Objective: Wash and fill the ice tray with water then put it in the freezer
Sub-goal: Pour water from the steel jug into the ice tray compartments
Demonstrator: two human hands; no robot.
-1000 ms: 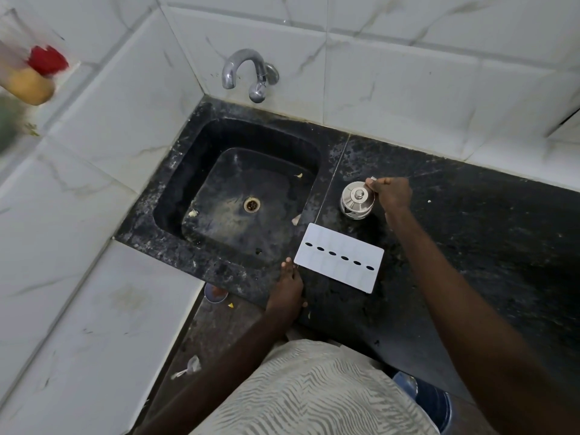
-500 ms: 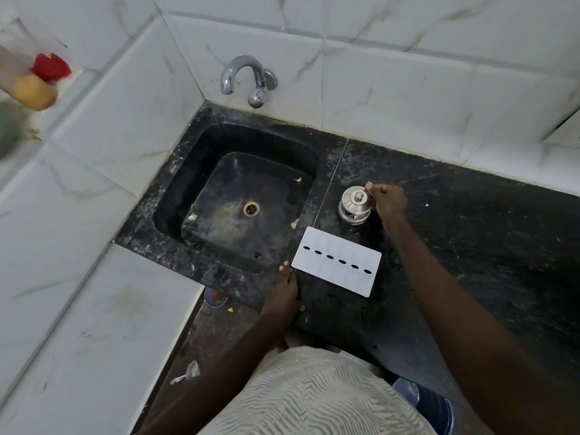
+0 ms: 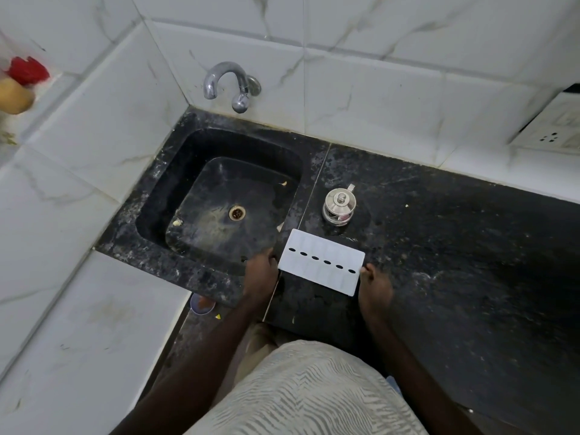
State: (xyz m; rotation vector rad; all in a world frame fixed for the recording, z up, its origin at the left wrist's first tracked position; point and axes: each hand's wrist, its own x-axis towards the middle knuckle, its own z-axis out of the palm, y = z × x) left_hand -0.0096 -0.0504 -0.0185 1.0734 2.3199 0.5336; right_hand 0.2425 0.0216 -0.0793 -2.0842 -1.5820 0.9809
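Observation:
The white ice tray [image 3: 320, 265] lies upside down on the black stone counter [image 3: 455, 246], just right of the black sink [image 3: 163, 196]. It shows a row of dark oval holes along its middle. My left hand [image 3: 260, 271] grips the tray's left short end, over the sink's front corner. My right hand [image 3: 375, 287] has its fingertips on the tray's right short end. The tray rests flat between both hands. The chrome tap [image 3: 226, 80] sticks out of the tiled wall above the sink, and no water runs from it.
A small lidded steel pot [image 3: 339, 207] stands on the counter just behind the tray. Food scraps lie in the sink around the drain [image 3: 237, 212]. A wall socket [image 3: 555, 127] sits at the far right. White tiled walls enclose the back and left.
My right hand let go of the steel pot and came down to the tray's right end. My left hand shifted up against the tray's left end. The tray itself stayed where it was.

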